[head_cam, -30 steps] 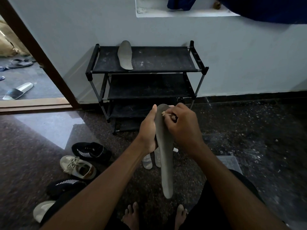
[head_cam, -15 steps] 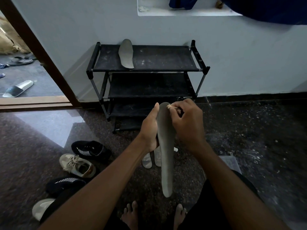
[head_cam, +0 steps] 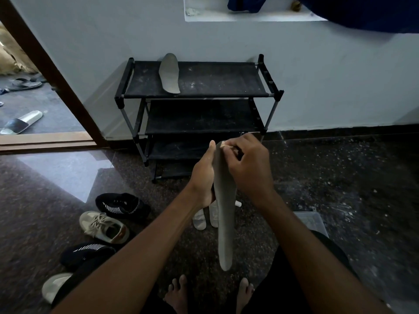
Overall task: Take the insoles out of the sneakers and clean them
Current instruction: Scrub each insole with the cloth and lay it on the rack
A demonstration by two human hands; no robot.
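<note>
My left hand (head_cam: 204, 175) grips a long grey insole (head_cam: 224, 223) from behind, holding it upright with its lower end hanging toward my feet. At the insole's top end my right hand (head_cam: 247, 168) pinches a small pale cleaning item (head_cam: 223, 144) against its surface; what the item is cannot be told. A second grey insole (head_cam: 169, 73) lies on the top shelf of the black shoe rack (head_cam: 269, 96). Two pale insoles (head_cam: 199, 219) lie on the floor behind the held one. On the floor to the left are a black sneaker (head_cam: 122, 206), a beige sneaker (head_cam: 103, 226) and another black sneaker (head_cam: 86, 251).
A white shoe (head_cam: 54, 286) sits at the lower left by my knee. A clear plastic lid or tray (head_cam: 313, 222) lies at the right behind my arm. The doorway at left shows sandals (head_cam: 20, 122) outside. My bare feet are at the bottom.
My right hand has shifted slightly along the top end of the insole. The insole and my left hand stay almost where they were.
</note>
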